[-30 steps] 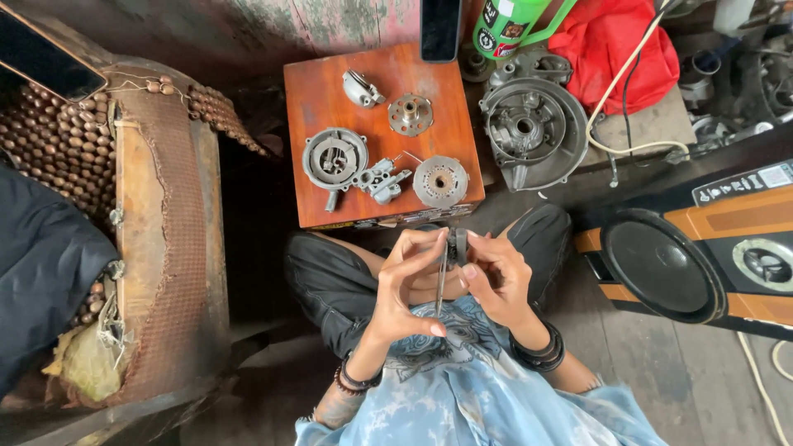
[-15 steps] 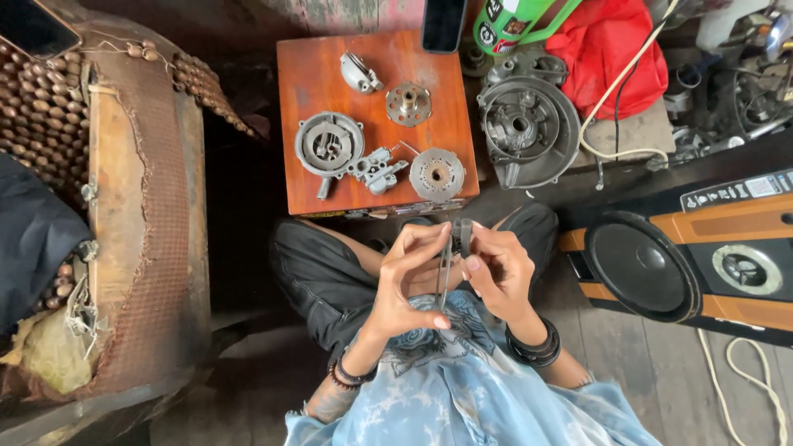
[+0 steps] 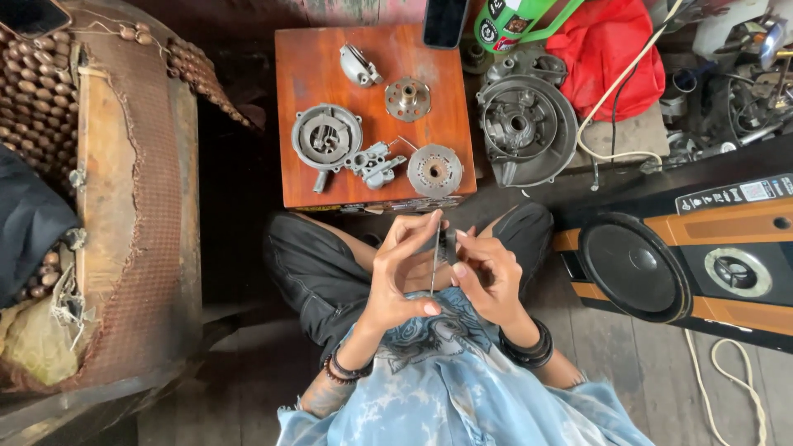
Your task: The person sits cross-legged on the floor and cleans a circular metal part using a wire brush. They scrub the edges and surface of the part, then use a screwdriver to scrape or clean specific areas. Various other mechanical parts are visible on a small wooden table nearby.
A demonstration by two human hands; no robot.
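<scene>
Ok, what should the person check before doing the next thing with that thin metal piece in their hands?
1. Both hands on the piece: ok. The left hand and right hand pinch the thin metal piece between them.
2. Piece held over the lap, not above the floor gap: ok.
3. What kind of piece it is: cannot tell, too small.
4. Spare parts within reach: ok. The round housing, the small carburettor-like part and the disc lie on the wooden table just ahead.
5. Parts away from the table edge: not ok. The disc lies close to the near edge.
</scene>
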